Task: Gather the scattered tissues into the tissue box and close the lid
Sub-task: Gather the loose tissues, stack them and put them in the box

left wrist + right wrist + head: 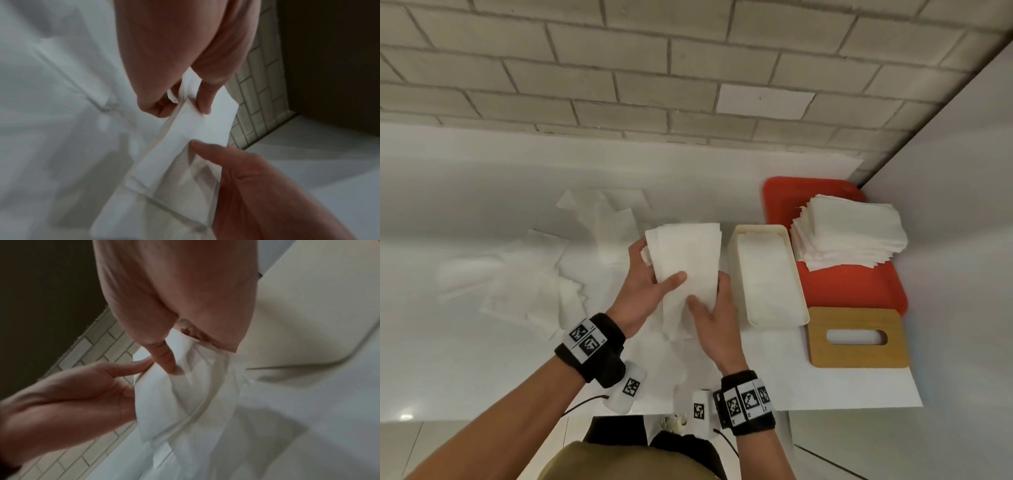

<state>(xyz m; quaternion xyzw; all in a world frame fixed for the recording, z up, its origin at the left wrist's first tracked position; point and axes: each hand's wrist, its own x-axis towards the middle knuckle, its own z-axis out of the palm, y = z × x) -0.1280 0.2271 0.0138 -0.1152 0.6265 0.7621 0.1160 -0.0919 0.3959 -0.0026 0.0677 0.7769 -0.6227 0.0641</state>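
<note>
A folded bundle of white tissues point(685, 253) is held above the white table, just left of the cream tissue box point(767, 274), which stands open. My left hand point(643, 284) grips the bundle's left edge, thumb on top. My right hand point(709, 308) grips its lower right side, thumb across the front. In the left wrist view the tissue bundle point(207, 123) is pinched between my thumb and fingers; the right wrist view shows the same tissue bundle point(185, 386) with my thumb pressed into it. Loose tissues point(517, 281) lie scattered at the left. The wooden slotted lid point(859, 339) lies near the box.
A red tray point(852, 284) at the right carries a tall stack of folded tissues point(849, 233). A brick wall runs along the back and a white panel closes off the right side. More loose tissues point(606, 212) lie behind my hands.
</note>
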